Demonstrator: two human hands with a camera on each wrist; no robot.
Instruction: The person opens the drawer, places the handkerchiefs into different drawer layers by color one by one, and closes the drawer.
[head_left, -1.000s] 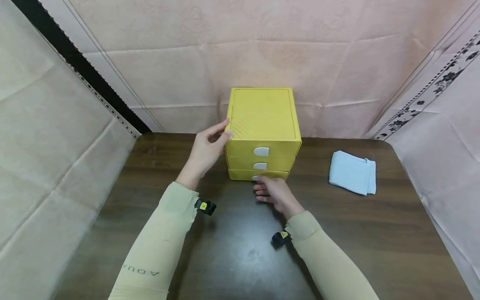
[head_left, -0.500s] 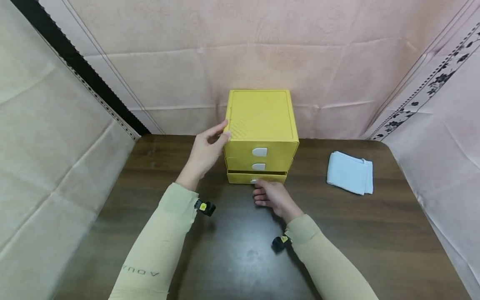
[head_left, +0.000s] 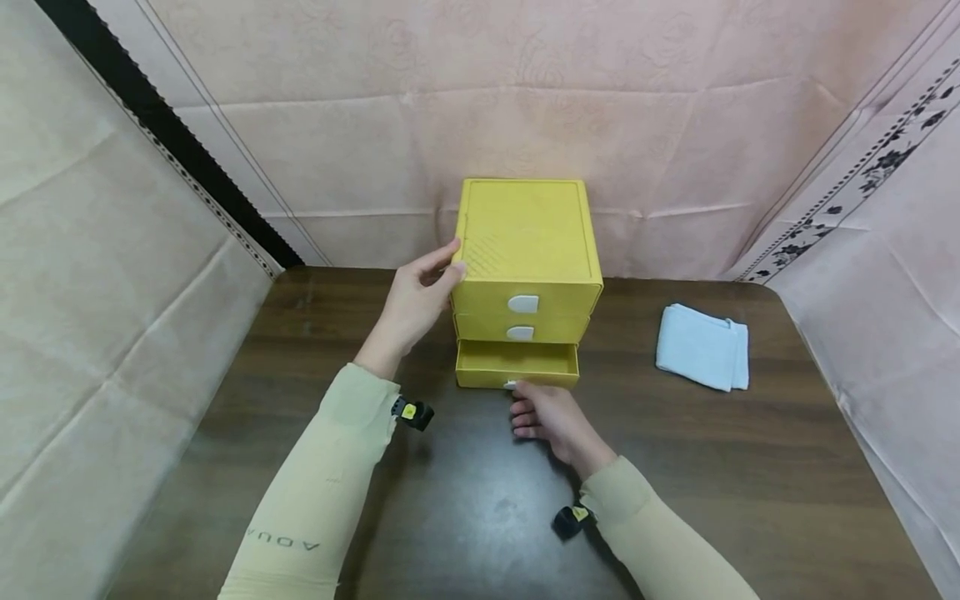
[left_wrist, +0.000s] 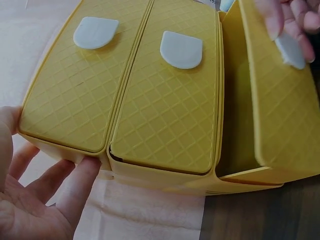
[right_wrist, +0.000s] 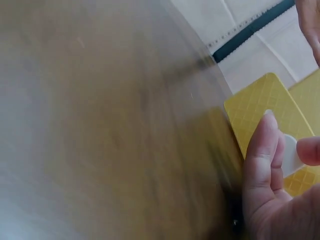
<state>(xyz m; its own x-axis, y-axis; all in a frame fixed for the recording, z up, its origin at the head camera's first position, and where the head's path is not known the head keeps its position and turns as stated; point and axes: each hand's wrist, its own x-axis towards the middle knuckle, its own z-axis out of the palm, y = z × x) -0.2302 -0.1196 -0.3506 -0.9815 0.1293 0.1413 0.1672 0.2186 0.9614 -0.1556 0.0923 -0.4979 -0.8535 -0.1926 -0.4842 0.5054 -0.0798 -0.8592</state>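
A yellow three-drawer cabinet (head_left: 525,233) stands at the table's back edge. My left hand (head_left: 416,296) rests against its upper left corner, with fairly straight fingers touching the side in the left wrist view. Below, my right hand (head_left: 551,417) pinches the white handle (left_wrist: 291,51) of the bottom drawer (head_left: 480,379) between thumb and fingers. That drawer is pulled part of the way out, and its visible inside is bare yellow. Both upper drawers are closed, each with a white handle, the top handle (head_left: 522,304) and the middle handle (head_left: 520,333).
A folded light blue cloth (head_left: 702,347) lies on the dark wooden table (head_left: 465,517), right of the cabinet. Pale fabric (head_left: 525,100) hangs close behind the cabinet, with more along both sides. Each wrist wears a small black camera.
The bottom drawer has slid out toward me, from nearly closed to showing its inside. My right hand has drawn back with its handle. The left hand stays at the cabinet's corner.
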